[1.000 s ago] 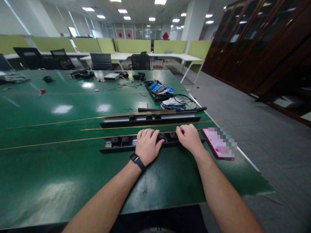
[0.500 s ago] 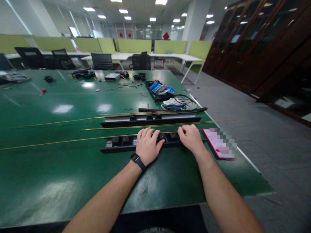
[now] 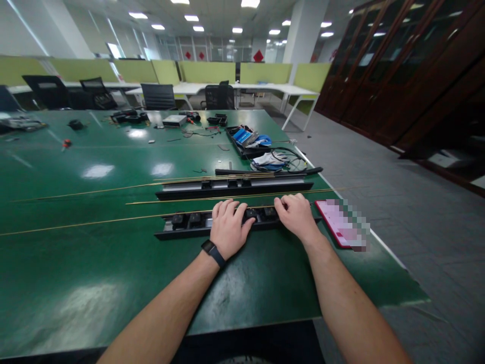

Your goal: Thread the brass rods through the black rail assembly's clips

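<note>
A black rail point(image 3: 184, 232) with a channel and several black blocks lies lengthwise on the green table. Across it rests my left hand point(image 3: 228, 227), fingers bent over the far side and thumb by a block point(image 3: 250, 214), gripping the rail. A thin brass-coloured rod point(image 3: 113, 221) runs along the rail's far side, passing by the left fingertips. At the rail's right part my right hand point(image 3: 297, 215) is closed, thumb and forefinger pinched at the rod's line; the fingertips' hold is partly hidden. A second rail point(image 3: 235, 191) with blocks lies farther back.
More thin rods point(image 3: 223, 197) lie beside the second rail. At right is a red-edged tablet-like panel point(image 3: 337, 222), partly pixelated. Behind are a glove point(image 3: 271, 160), black cables and a black tray point(image 3: 237, 144) with blue items. The table's edge point(image 3: 386, 253) runs along the right.
My right hand has shifted very slightly left along the rail. My left hand stays on the rail, and the view has moved a little.
</note>
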`<control>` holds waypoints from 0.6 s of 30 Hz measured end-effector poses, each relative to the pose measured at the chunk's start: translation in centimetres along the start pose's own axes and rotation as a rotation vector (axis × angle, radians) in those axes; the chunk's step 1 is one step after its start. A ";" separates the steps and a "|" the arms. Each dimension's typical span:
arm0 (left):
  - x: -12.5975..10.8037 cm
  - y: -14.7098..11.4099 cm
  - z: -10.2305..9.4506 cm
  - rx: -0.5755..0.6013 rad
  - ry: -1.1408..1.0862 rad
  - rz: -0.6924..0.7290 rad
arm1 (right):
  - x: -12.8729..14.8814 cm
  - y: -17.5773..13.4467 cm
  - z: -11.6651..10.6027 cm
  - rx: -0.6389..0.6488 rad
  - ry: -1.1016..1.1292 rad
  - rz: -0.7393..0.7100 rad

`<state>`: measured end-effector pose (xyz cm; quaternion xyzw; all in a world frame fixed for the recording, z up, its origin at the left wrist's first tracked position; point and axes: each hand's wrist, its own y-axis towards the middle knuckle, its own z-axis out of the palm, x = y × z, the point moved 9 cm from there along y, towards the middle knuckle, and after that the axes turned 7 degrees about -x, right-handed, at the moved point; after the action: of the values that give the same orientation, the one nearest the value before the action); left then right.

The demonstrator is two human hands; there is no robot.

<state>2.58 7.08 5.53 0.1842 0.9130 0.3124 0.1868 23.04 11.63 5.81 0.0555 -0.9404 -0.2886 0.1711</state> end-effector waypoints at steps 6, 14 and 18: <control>-0.1 0.0 -0.1 0.007 -0.006 0.005 | -0.5 0.0 0.1 -0.009 -0.067 -0.008; 0.0 0.0 0.0 0.004 -0.004 -0.001 | -0.9 0.1 0.1 -0.017 -0.069 0.006; 0.0 -0.1 0.0 0.001 -0.004 0.004 | -0.2 0.0 -0.1 -0.020 0.003 -0.001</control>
<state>2.55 7.04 5.49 0.1870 0.9124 0.3119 0.1880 23.27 11.63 5.79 0.0548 -0.9372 -0.2980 0.1727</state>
